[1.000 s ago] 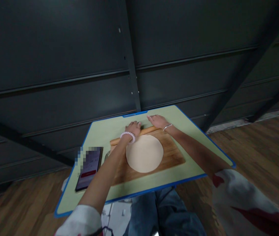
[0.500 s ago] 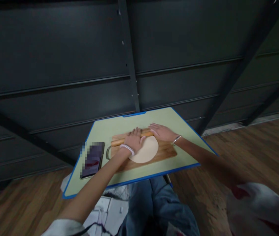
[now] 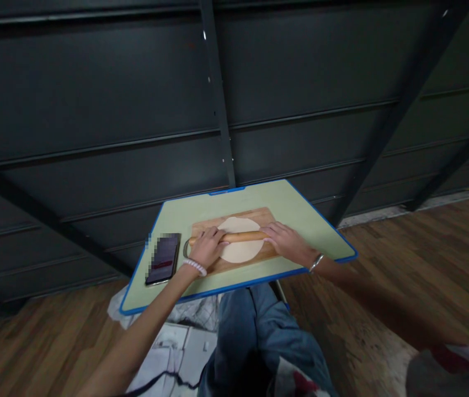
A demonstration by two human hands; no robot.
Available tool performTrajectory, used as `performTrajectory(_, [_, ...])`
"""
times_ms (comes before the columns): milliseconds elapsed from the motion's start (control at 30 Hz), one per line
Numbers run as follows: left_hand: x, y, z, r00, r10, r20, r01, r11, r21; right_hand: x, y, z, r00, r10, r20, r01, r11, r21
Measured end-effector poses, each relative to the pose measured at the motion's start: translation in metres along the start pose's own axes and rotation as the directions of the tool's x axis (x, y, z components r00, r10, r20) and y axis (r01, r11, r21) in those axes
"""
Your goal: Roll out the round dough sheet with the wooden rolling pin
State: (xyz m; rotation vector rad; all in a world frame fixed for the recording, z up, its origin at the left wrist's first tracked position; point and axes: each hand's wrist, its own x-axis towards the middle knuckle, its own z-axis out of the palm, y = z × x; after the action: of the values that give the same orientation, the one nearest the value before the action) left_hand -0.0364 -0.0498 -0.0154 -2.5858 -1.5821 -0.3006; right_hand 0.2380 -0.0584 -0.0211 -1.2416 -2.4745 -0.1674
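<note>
A wooden rolling pin [image 3: 243,236] lies across the middle of a round, flat sheet of pale dough [image 3: 240,253]. The dough rests on a wooden cutting board [image 3: 266,215]. Near the pin's left end, my left hand [image 3: 207,247] is closed over it, with a beaded bracelet on the wrist. My right hand [image 3: 287,241], below a silver bangle, bends its fingers over the right end. Dough shows both beyond and in front of the pin. A metal handle [image 3: 186,249] sticks out from the board's left side.
The board lies on a small pale-green table [image 3: 300,220] with a blue rim. A phone [image 3: 164,259], partly pixelated, lies left of the board. Dark metal panels [image 3: 135,110] stand behind. My jeans-clad legs [image 3: 238,331] and white boxes [image 3: 195,353] are below, on a wood-look floor [image 3: 416,248].
Both hands have drawn the rolling pin toward me, from the dough's far edge to its middle. Flatter, stretched-out fingers now curl over the pin. The view has shifted slightly.
</note>
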Motion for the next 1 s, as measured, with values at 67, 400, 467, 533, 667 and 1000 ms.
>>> performTrajectory(67, [-0.007,0.002,0.001,1.0,0.014,-0.02,-0.015,0.999,-0.033,-0.001,-0.001,0.0,1.0,0.002,0.001,-0.002,1.0,0.03])
performTrajectory(400, [0.017,-0.012,0.003,0.987,-0.158,0.008,0.157,0.987,0.045,0.046,0.014,0.019,0.998,0.026,0.057,-0.025,0.999,-0.024])
performTrajectory(467, [0.03,-0.019,0.008,0.98,-0.196,0.04,0.194,0.98,0.046,0.059,0.02,0.023,0.996,0.016,0.09,-0.012,0.999,-0.046])
performTrajectory(533, [0.043,-0.026,0.013,0.968,-0.238,0.077,0.236,0.971,0.041,0.071,0.026,0.027,0.991,0.037,0.129,-0.029,0.998,-0.059])
performTrajectory(667, [0.06,-0.035,0.017,0.93,-0.308,0.2,0.312,0.95,0.012,0.089,0.035,0.032,0.985,0.054,0.166,-0.046,0.997,-0.055])
performTrajectory(1000, [0.015,-0.007,0.008,0.992,-0.113,0.05,0.108,0.989,0.096,0.044,0.013,0.023,1.0,0.011,-0.024,-0.011,1.0,0.005])
